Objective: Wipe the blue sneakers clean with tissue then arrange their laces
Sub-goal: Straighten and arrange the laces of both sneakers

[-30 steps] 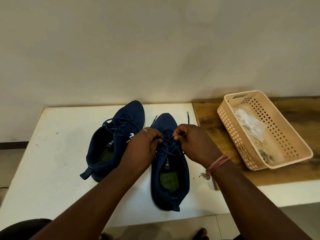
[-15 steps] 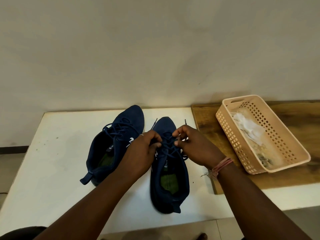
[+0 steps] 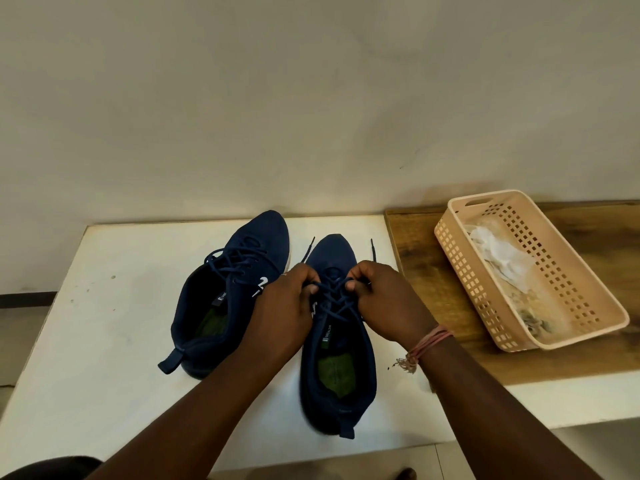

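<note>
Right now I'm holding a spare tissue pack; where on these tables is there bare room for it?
The white table is bare between its left edge and the left sneaker. Wooden top shows bare between its left edge and the basket. It is crowded in the middle, where both hands grip the right sneaker's laces.

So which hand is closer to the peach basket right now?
Right. The right hand pinches laces on the sneaker beside the basket; the left hand is farther, across that shoe.
</note>
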